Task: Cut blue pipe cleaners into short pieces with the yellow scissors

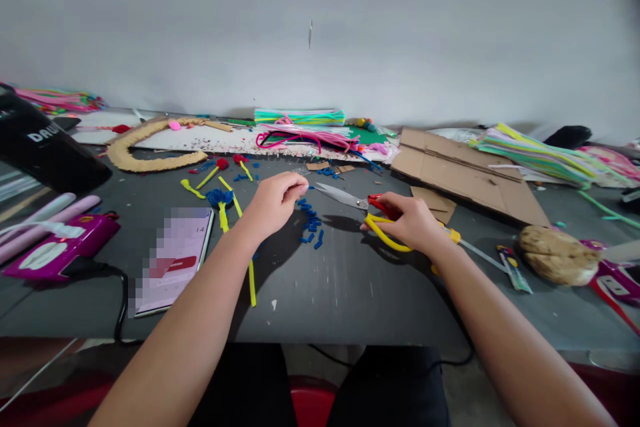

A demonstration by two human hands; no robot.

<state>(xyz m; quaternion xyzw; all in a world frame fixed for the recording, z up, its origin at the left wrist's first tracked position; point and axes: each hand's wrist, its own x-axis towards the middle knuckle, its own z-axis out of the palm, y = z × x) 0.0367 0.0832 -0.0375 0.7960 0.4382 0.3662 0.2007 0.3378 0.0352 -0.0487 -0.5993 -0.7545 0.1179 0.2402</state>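
Note:
My right hand (407,217) grips a pair of scissors (345,197) by its yellow and red handles, the blades pointing left. Just beyond the blade tips, my left hand (277,203) is closed in a pinch. A speck of blue shows by its fingertips, but what they hold is too small to make out. Below lie several short blue cut pieces (310,220) on the dark table. Left of my left hand is a blue fuzzy flower (220,197) on a yellow stem. Two small red-headed yellow stems (240,160) lie behind it.
A phone (175,260) and a purple glue gun (65,247) lie at left, near a black tumbler (50,147). Cardboard (465,177) and bundled pipe cleaners (535,153) sit at right, with another purple glue gun (613,280). A curved tan piece (120,150) lies behind.

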